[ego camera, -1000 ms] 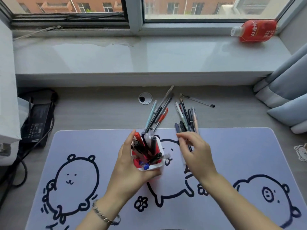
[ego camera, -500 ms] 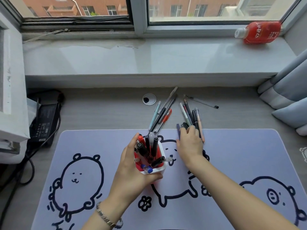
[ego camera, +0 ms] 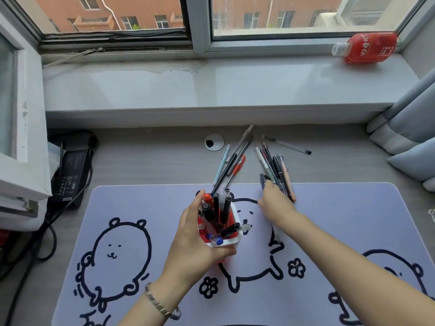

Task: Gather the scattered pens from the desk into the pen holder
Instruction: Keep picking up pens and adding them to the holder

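Note:
A white pen holder with a red inside stands on the lilac desk mat, with several pens in it. My left hand grips the holder from its left side. My right hand lies over the near ends of a bunch of loose pens at the mat's far edge, fingers curled onto them. A second bunch of pens, one of them red, lies left of it. A single clear pen lies farther back on the desk.
A round cable hole sits in the grey desk behind the pens. A red bottle lies on the windowsill. A black power adapter with cables is at the left, a blue curtain at the right.
My right hand moved away from the holder, forward onto the right bunch of pens, and closed on their near ends. My left hand kept its grip on the holder.

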